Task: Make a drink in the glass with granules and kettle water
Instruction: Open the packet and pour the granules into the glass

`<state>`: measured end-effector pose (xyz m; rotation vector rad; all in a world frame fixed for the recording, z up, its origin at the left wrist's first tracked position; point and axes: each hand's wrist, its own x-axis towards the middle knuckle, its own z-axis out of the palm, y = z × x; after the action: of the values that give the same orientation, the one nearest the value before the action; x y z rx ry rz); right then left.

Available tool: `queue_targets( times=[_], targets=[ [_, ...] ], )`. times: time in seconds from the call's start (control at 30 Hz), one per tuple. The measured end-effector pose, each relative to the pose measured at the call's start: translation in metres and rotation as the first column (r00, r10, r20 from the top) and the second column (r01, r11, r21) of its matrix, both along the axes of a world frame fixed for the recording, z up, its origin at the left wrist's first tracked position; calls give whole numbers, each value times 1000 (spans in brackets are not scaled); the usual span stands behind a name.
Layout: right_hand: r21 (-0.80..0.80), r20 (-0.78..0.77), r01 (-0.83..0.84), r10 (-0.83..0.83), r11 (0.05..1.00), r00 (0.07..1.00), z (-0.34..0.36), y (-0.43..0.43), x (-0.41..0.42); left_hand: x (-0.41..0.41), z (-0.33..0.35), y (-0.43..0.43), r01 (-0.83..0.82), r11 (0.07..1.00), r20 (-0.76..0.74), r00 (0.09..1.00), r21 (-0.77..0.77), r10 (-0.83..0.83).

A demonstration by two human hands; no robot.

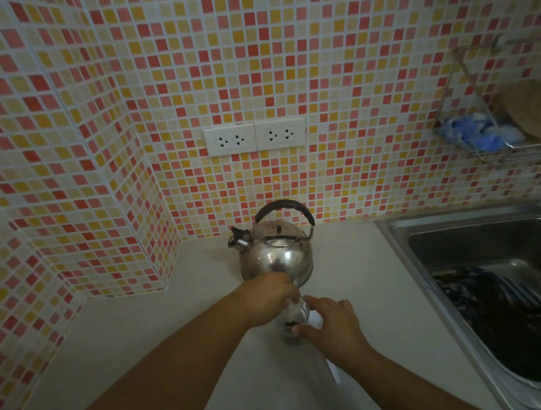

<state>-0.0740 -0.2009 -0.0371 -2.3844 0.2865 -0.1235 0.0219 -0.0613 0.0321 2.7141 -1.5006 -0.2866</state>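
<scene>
A clear glass (293,322) stands on the pale counter (176,337), with dark granules at its bottom. My left hand (265,300) hovers over the glass rim, fingers pinched on something small and pale that is blurred. My right hand (332,323) grips the glass from its right side. A shiny steel kettle (275,252) with a black handle stands upright just behind the hands, its spout pointing left.
A steel sink (475,255) with dark striped cloth inside lies to the right. A wire rack (495,127) with blue items hangs on the tiled wall at the upper right. Two wall sockets (254,137) sit above the kettle. The tiled wall corner juts out at the left.
</scene>
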Motion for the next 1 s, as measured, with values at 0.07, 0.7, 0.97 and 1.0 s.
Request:
queue_targets(
  times=[0.07,0.7,0.97,1.0],
  targets=[
    [3,-15,2,-2,1000,1000,1,0,-1,0,2,-1,-72,997,-62,996,-23,71],
    [563,107,-48,-15,825,994,75,-1,9,-26,8,27,-726,592,-853,507,-349,120],
    [426,99,-50,9,904,995,91,-2,5,-31,12,24,-690,442,-694,695,-572,187],
    [417,99,-54,14,907,995,94,-1,5,-32,14,24,-678,450,-682,708,-581,185]
  ],
)
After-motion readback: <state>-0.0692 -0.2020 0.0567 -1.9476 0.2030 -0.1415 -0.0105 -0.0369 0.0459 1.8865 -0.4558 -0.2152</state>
